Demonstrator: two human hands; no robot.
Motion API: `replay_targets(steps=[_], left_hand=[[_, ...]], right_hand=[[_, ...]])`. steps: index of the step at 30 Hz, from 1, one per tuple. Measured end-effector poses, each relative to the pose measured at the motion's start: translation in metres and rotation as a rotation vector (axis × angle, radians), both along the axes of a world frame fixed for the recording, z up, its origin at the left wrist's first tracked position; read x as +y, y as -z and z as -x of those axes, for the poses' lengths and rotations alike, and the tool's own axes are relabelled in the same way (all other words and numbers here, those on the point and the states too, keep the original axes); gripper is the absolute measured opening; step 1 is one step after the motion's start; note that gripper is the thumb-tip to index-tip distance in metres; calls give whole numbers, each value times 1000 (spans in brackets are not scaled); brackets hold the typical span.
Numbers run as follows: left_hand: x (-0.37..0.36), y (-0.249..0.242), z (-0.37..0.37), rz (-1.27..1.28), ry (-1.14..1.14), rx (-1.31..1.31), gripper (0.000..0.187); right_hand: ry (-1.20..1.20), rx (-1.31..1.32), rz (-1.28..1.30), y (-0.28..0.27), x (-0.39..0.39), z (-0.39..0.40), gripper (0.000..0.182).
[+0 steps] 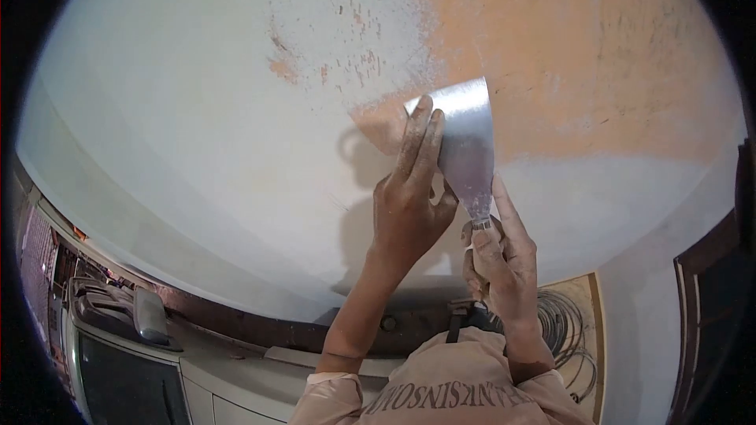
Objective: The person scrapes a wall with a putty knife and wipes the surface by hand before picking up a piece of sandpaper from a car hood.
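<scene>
both hands [453,224] press a putty knife [466,145] against the wall [197,110].

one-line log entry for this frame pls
left hand: fingers pressing blade | right hand: grip on handle | blade: flat on wall, at orange patch

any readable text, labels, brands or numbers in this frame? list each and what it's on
"ANKSINSONO": partial, upside down in the view, printed on the beige shirt; its right end is blurred and uncertain.
Putty knife blade: no legible marking.
Wall: no text, only scraped patches.
Dark objects at lower left: nothing readable.
</scene>
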State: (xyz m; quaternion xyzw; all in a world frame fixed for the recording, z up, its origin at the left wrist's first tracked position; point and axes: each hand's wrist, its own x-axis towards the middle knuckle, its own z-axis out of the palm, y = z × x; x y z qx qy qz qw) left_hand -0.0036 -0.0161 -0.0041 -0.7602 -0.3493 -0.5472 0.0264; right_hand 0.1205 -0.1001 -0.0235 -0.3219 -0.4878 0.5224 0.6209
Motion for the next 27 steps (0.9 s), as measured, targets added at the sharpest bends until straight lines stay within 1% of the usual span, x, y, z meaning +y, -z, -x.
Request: replay_targets(steps=[3,5,8,9,12,13,16,17,18,20,23,25,27], left_hand=[[-1,-3,3,17,-20,-21,77],[0,-2,3,40,49,-33,78],[7,3,3,-83,-56,29,78],[7,-5,4,-48,-11,-17,78],[-1,-2,-1,29,-2,-71,76],[-6,6,-1,91,-20,5,72],[-3,5,-8,-41,-99,54,71],[-4,0,-7,47,-79,13,71],[-8,-4,-8,55,-70,2,71],[-9,-10,-10,46,-52,-25,71],[-2,15,-17,-50,-118,116,75],[-1,2,-14,-25,-91,66,75],[-5,-1,-18,-4,-83,39,73]], right_hand=[[-3,-28,21,-6,5,1,58],[25,-55,41,-7,-1,1,58],[11,-84,29,-9,2,-2,58],[19,-89,29,-10,2,-1,58],[44,-81,45,-12,1,-1,58],[53,-59,62,-5,-5,-3,57],[49,-64,61,-2,-2,-6,55],[49,-80,44,-11,3,-4,55],[50,-95,36,-14,3,-4,54],[48,-36,71,-11,-2,-7,55],[72,-24,57,1,-4,-12,55],[78,-46,35,3,-2,-15,56],[65,-64,7,-5,5,-16,56]])
